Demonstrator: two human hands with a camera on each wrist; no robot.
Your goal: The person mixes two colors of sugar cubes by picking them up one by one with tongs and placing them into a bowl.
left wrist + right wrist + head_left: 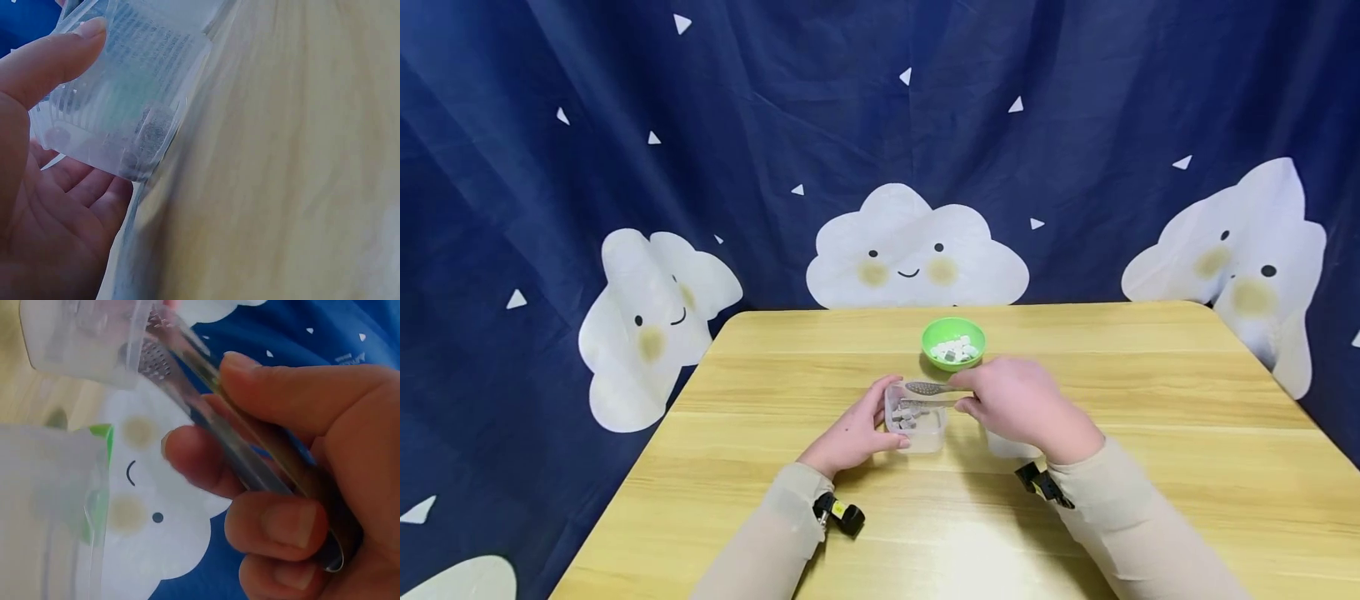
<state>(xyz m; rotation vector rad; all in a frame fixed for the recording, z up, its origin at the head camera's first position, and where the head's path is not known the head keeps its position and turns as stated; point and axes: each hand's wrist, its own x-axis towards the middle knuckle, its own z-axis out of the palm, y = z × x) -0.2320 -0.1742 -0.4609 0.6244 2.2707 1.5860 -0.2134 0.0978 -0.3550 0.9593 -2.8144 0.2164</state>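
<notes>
My left hand [853,432] grips a small clear plastic container [929,442] by its left side, thumb at the near rim and fingers around the far side. Small white and grey pieces [904,419] lie inside it. My right hand [1015,400] holds metal tongs [928,388] from the right, their tips over the container. In the right wrist view, the tongs' perforated tips [155,359] stand apart at the container's rim, and the fingers curl round the arms. The left wrist view shows a dark grey piece [153,132] through the container's wall [94,150].
A green bowl [935,335] with several white and grey pieces stands behind the container. Partly hidden under my right hand is a second clear plastic container [1011,448]. A wooden table [760,375] carries everything, with a dark blue cloud-patterned curtain [760,150] behind.
</notes>
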